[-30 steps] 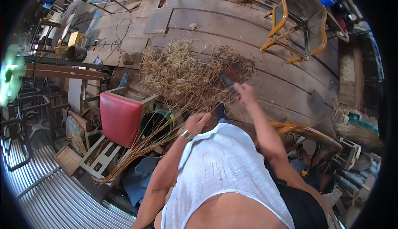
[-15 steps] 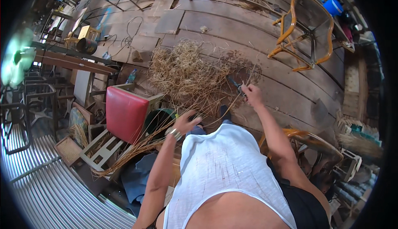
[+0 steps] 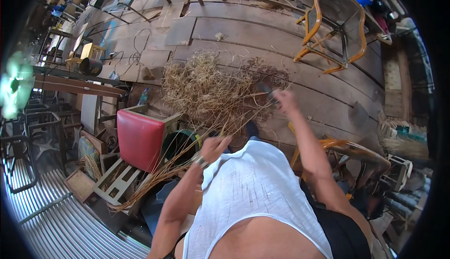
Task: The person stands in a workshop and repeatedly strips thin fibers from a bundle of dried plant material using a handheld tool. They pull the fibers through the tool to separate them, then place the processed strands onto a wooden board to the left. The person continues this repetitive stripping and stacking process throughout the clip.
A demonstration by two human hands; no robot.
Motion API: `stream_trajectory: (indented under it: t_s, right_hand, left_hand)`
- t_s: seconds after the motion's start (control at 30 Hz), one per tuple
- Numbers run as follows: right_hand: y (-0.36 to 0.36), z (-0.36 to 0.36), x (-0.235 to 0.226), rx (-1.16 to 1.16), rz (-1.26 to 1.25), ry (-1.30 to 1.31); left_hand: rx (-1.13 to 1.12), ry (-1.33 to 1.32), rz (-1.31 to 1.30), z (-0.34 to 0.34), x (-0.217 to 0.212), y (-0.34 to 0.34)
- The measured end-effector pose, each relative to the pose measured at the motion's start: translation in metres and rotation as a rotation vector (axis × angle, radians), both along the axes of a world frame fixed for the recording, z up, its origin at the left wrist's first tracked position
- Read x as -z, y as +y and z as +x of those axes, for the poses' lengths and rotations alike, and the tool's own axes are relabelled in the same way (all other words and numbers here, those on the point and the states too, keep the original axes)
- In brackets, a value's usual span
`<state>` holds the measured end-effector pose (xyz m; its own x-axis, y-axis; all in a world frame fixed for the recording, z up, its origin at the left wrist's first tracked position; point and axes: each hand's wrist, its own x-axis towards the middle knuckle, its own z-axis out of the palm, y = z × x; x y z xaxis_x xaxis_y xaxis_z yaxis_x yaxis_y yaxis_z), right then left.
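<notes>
My left hand (image 3: pixel 214 149), with a watch (image 3: pixel 199 159) at the wrist, is closed just in front of my shirt. Its thumb and fingers seem to pinch a thin cane strand (image 3: pixel 238 122) that slants up toward the right. Farther out, my right hand (image 3: pixel 286 103) is wrapped around a dark, knife-like tool (image 3: pixel 265 90), whose exact kind is blurred by motion. Beyond both hands lies a heap of tangled cane shavings (image 3: pixel 202 83) on the floor. A bundle of long cane strips (image 3: pixel 154 180) rests beside my left forearm, across a pale frame.
A red-cushioned seat (image 3: pixel 139 139) lies at the left, next to a dark green bucket (image 3: pixel 180 145). An orange-brown cane chair (image 3: pixel 315 24) stands at the far right on the plank floor (image 3: pixel 234 22). Another cane frame (image 3: pixel 351 146) is beside my right arm. A fan (image 3: pixel 15 85) is at the left edge.
My left hand has gone from spread fingers to closed. My right hand and its tool have shifted slightly and are now blurred. The whole view has turned a little.
</notes>
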<state>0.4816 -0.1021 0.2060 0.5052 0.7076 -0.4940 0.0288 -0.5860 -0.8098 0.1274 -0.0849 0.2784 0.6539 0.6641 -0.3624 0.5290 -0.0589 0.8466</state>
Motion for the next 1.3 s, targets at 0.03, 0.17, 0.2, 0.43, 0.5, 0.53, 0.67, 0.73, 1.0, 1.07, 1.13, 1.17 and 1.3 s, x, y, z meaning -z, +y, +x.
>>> stream_trajectory:
  t_s: [0.03,0.17,0.2,0.43,0.5,0.53,0.67,0.73,1.0,1.07,1.13,1.17,1.3]
  right_hand:
    - [-0.004,0.049,0.004,0.112,-0.077,-0.079]
    - [-0.029,0.172,-0.036,0.264,-0.154,-0.170]
    - [-0.026,0.164,-0.042,0.208,-0.163,-0.204]
    - [-0.024,0.030,0.009,0.009,0.000,-0.135]
    - [-0.009,-0.026,-0.014,-0.053,-0.031,-0.054]
    - [-0.009,-0.043,-0.012,-0.083,-0.047,-0.041]
    - [-0.001,-0.093,-0.004,-0.161,-0.044,-0.107]
    - [-0.002,-0.098,0.011,-0.162,-0.043,-0.158]
    - [-0.036,0.022,0.015,0.276,-0.049,-0.009]
    - [-0.065,0.123,0.008,0.581,-0.104,-0.054]
    - [-0.113,0.243,-0.004,0.867,-0.009,-0.161]
    - [-0.129,0.275,-0.031,0.813,0.000,-0.219]
    - [-0.107,0.270,-0.090,0.562,0.053,-0.188]
  left_hand:
    - [-0.031,0.009,-0.062,-0.028,-0.024,-0.006]
    - [-0.099,0.278,-0.208,-0.160,-0.026,-0.025]
    - [-0.094,0.318,-0.264,-0.171,-0.022,-0.022]
    - [0.209,0.665,-0.099,-0.122,0.040,0.019]
    - [0.048,0.378,-0.154,-0.063,0.059,0.026]
    - [-0.033,0.182,-0.205,-0.021,0.040,0.031]
    - [-0.178,-0.125,-0.645,0.067,0.069,0.032]
    - [-0.179,-0.129,-0.590,0.081,0.075,0.029]
    - [-0.023,-0.029,-0.113,-0.020,0.005,-0.001]
    - [-0.151,0.077,-0.240,-0.091,-0.016,-0.012]
    - [-0.328,0.329,-0.221,-0.226,0.017,-0.018]
    - [-0.424,0.447,-0.252,-0.270,-0.004,-0.018]
    - [-0.160,1.174,0.046,-0.407,0.017,-0.046]
